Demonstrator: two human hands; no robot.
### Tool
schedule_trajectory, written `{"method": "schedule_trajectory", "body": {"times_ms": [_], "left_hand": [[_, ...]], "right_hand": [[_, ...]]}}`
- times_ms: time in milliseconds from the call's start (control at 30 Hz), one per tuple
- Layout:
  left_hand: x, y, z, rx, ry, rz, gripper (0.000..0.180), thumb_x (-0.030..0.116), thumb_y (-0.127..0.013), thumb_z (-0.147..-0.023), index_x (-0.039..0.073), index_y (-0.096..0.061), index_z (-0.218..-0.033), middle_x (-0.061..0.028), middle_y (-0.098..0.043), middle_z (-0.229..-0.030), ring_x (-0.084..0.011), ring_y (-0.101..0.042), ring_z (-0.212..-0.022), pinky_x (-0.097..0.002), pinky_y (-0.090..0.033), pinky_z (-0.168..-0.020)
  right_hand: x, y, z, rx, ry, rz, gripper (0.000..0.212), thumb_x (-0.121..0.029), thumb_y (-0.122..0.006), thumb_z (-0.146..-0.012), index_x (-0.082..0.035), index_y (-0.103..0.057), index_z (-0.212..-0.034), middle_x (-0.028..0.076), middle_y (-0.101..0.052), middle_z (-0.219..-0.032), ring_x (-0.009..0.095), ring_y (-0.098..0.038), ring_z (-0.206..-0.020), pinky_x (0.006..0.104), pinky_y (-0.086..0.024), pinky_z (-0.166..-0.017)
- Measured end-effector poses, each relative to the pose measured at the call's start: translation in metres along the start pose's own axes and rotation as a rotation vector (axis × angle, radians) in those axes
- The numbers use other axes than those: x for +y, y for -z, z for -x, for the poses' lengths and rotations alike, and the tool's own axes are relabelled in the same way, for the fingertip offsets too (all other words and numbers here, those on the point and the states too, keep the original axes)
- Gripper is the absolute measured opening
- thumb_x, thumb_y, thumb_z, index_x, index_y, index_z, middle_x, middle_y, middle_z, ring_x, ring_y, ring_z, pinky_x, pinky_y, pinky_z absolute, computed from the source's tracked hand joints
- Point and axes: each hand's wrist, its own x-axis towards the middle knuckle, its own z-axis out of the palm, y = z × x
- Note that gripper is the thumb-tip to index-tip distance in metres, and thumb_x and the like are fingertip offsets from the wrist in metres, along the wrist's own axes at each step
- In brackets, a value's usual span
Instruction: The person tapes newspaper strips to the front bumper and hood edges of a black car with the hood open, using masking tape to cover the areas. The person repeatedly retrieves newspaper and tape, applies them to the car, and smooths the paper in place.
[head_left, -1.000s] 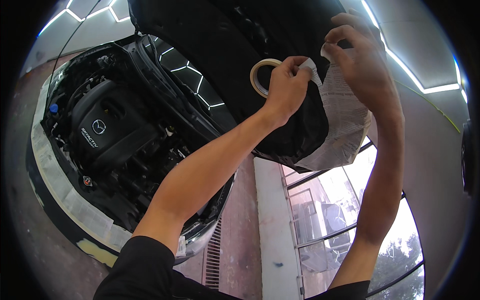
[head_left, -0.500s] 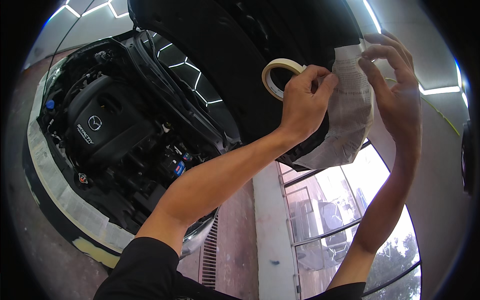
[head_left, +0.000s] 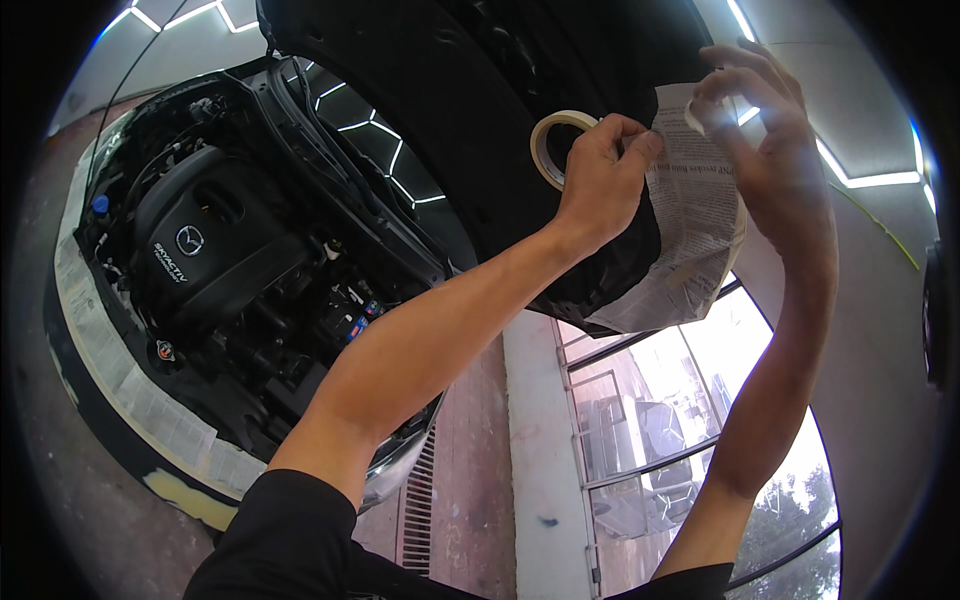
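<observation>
My left hand point(head_left: 605, 180) is closed, with a roll of masking tape point(head_left: 545, 150) hooked against its fingers. Its thumb and forefinger pinch together at the inner edge of a sheet of newspaper point(head_left: 690, 210). The sheet drapes along the edge of the raised black car hood point(head_left: 430, 110). My right hand point(head_left: 775, 150) is lifted just beside the sheet's upper outer edge, somewhat blurred. Its thumb and forefinger curl toward each other around a small pale bit that I cannot make out.
On the left lies the open engine bay with a black engine cover point(head_left: 215, 240). Newspaper strips point(head_left: 130, 390) are taped along the car's front edge. A floor grate point(head_left: 418, 500) runs below, and a large window point(head_left: 650, 460) stands beyond the hood.
My right hand has moved up and left. My left hand has shifted slightly left and up with the tape roll. The newspaper's upper part now lies flatter and farther left.
</observation>
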Motion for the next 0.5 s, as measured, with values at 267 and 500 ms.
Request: {"method": "schedule_trajectory", "body": {"times_ms": [267,500], "left_hand": [[-0.005,-0.005,-0.007,0.019,-0.041,-0.054,0.030,0.027,-0.073,-0.111,-0.002,-0.074,-0.117,-0.0046,-0.075,-0.097,-0.0104,-0.064,-0.087,-0.0298,-0.053,-0.078],[-0.022,0.012,-0.027,-0.009,-0.340,-0.265,0.029,0.026,-0.080,-0.105,0.000,-0.074,-0.116,-0.0114,-0.080,-0.101,-0.0187,-0.075,-0.095,-0.0343,-0.057,-0.083]], "right_hand": [[0.008,-0.019,0.009,0.072,-0.032,0.023,0.010,-0.018,-0.077,-0.104,-0.010,-0.077,-0.110,0.007,-0.065,-0.157,0.032,-0.044,-0.159,0.0532,-0.038,-0.131],[-0.043,-0.005,0.043,0.182,-0.174,-0.009,0.011,-0.016,-0.082,-0.101,-0.010,-0.081,-0.110,0.006,-0.077,-0.133,0.029,-0.063,-0.131,0.0462,-0.049,-0.114]]}}
